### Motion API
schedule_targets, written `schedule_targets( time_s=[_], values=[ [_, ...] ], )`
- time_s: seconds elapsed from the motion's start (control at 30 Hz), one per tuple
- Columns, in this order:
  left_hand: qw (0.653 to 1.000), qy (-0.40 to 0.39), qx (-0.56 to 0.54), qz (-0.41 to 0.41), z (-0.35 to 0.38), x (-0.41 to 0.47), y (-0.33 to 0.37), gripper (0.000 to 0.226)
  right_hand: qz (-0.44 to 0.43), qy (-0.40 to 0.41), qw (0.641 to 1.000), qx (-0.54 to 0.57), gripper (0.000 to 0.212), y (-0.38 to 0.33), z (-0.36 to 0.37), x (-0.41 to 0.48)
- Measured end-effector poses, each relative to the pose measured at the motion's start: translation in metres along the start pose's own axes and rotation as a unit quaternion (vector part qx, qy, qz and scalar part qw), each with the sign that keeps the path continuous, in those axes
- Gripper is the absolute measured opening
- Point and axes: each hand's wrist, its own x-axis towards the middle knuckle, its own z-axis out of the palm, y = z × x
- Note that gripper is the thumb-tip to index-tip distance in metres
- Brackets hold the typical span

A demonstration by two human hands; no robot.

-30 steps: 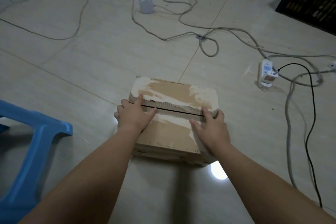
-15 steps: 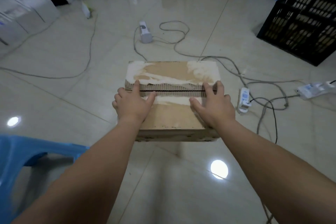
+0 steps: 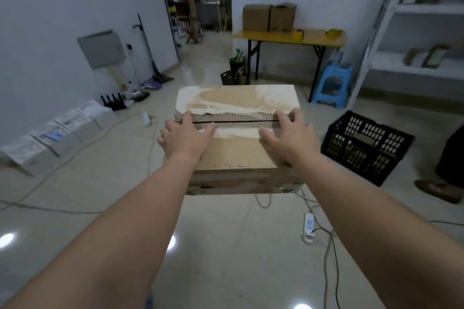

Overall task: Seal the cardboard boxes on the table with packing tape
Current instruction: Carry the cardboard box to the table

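Head view: cardboard box (image 3: 236, 100), centre frame and clear of the floor, gripped by left hand (image 3: 185, 138) and right hand (image 3: 291, 138), fingers (image 3: 187, 117) spread over its edges to press the untaped flaps together, presumably bound for the desk (image 3: 316, 39), upper right.

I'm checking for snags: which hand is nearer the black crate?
Right. The right hand holds the box's right end, on the crate's side; the left hand holds the opposite end, farther off.
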Motion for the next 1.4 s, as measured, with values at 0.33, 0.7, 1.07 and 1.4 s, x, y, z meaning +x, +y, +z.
schedule_targets(
  time_s=[0.33, 0.7, 1.07, 1.4],
  values=[
    [0.995, 0.049, -0.037, 0.073, -0.129, 0.015, 0.007, 0.071, 0.021, 0.057, 0.998, 0.018, 0.077, -0.059, -0.104, 0.0],
    [0.993, 0.029, -0.067, 0.088, -0.099, 0.087, 0.016, 0.071, 0.036, 0.064, 0.997, -0.022, 0.076, -0.07, -0.086, 0.067],
    [0.992, -0.007, -0.096, 0.086, 0.013, 0.242, 0.125, 0.068, 0.039, 0.051, 0.998, -0.026, 0.073, -0.001, -0.036, 0.259],
    [0.989, -0.022, -0.116, 0.089, 0.111, 0.43, 0.244, 0.067, 0.065, 0.035, 0.997, -0.034, 0.069, 0.05, 0.009, 0.484]
  ],
)
